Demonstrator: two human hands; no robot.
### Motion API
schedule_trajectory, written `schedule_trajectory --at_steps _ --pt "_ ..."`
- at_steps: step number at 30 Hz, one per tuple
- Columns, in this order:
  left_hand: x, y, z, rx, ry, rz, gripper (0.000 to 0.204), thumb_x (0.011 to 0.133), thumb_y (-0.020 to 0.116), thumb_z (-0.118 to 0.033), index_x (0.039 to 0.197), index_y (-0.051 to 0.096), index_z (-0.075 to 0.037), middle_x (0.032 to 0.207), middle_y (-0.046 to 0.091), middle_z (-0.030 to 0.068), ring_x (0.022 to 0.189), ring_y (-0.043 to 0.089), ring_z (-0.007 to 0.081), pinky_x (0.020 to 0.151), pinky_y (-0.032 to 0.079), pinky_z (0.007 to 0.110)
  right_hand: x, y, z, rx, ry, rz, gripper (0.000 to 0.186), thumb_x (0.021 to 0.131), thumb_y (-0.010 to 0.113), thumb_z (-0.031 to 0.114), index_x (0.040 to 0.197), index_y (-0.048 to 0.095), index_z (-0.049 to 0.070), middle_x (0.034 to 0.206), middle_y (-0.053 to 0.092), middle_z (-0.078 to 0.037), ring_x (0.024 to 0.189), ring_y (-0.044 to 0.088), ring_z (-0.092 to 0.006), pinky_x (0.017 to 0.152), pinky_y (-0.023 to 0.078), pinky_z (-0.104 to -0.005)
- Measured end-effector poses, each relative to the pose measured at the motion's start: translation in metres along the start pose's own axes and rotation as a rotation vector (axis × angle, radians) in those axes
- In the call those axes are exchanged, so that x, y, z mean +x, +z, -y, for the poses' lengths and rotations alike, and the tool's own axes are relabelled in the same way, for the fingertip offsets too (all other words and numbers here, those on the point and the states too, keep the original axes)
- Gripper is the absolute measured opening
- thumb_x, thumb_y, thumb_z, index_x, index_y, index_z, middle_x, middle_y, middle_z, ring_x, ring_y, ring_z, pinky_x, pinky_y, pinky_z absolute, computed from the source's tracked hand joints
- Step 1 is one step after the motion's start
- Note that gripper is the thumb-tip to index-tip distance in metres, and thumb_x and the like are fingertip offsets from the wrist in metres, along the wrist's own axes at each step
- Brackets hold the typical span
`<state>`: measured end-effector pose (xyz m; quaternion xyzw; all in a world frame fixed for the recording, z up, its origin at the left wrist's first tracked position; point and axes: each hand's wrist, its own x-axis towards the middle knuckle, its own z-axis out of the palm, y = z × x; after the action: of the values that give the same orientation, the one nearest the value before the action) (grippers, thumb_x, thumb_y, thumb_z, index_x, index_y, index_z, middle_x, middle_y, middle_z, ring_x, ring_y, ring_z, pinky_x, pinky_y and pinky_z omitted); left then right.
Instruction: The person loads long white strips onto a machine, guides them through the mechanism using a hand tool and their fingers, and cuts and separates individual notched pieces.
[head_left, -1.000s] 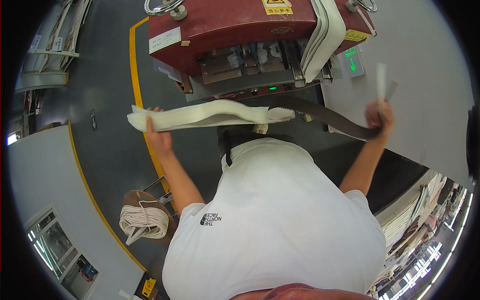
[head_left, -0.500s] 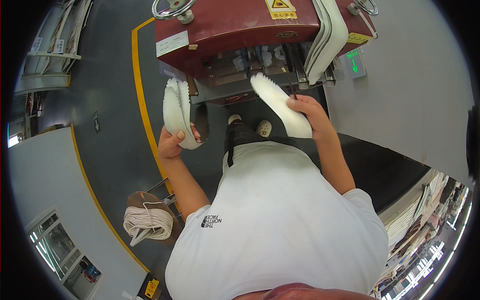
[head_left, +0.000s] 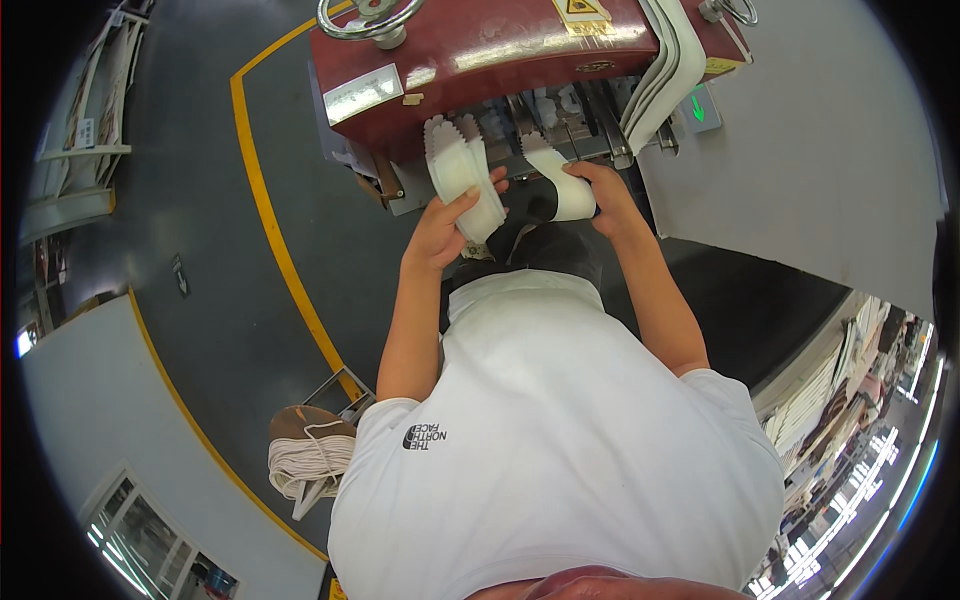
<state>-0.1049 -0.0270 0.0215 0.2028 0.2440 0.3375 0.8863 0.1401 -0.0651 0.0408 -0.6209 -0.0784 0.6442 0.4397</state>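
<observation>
- Left hand point(head_left: 438, 232): some fingers tucked out of sight behind the white strips point(head_left: 456, 175), layers too bunched to count.
- Right hand point(head_left: 610, 203): most fingers lost behind its pale strip point(head_left: 570, 197).
- Shoe point(head_left: 476, 251), partly covered!
- Red machine point(head_left: 500, 50), handwheel point(head_left: 372, 10): sliced by the top edge.
- Yellow sign point(head_left: 337, 590), chopped at the bottom.

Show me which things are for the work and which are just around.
Seem for the work:
- wavy-ended white strips, in the left hand
- wavy-ended white strip, in the right hand
- red machine, in front

Seem just around:
- pale rope
- green arrow sign
- yellow floor line
</observation>
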Motion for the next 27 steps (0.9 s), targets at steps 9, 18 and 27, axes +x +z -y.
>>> schedule_trajectory --at_steps 9,18,27 --pt "0.037 0.005 0.0 0.052 -0.138 0.047 0.041 0.094 0.054 -0.017 0.13 0.045 0.001 0.126 0.055 0.0143 0.113 0.056 0.0247 0.091 0.05 0.039 0.003 0.001 0.005 0.093 0.059 -0.025 0.03 0.078 0.062 0.016 0.101 0.059 -0.004 0.091 0.064 -0.013 0.073 0.064 -0.0239 0.064 0.052 -0.0369" --pt "0.048 0.005 0.0 0.142 -0.275 -0.029 0.039 0.095 0.051 -0.022 0.126 0.048 0.001 0.108 0.064 0.018 0.099 0.063 0.0246 0.086 0.051 0.035 -0.003 0.003 0.004 0.116 0.116 0.023 0.029 0.078 0.063 0.014 0.1 0.059 -0.005 0.09 0.064 -0.014 0.075 0.064 -0.0241 0.069 0.053 -0.0375" --pt "0.059 0.008 0.005 0.153 -0.277 -0.072 0.039 0.094 0.053 -0.024 0.123 0.05 0.003 0.106 0.065 0.0174 0.096 0.064 0.0241 0.084 0.051 0.034 0.004 -0.002 0.017 -0.025 -0.019 0.062 0.027 0.081 0.062 0.017 0.099 0.062 -0.003 0.09 0.064 -0.011 0.074 0.064 -0.0205 0.068 0.05 -0.032"
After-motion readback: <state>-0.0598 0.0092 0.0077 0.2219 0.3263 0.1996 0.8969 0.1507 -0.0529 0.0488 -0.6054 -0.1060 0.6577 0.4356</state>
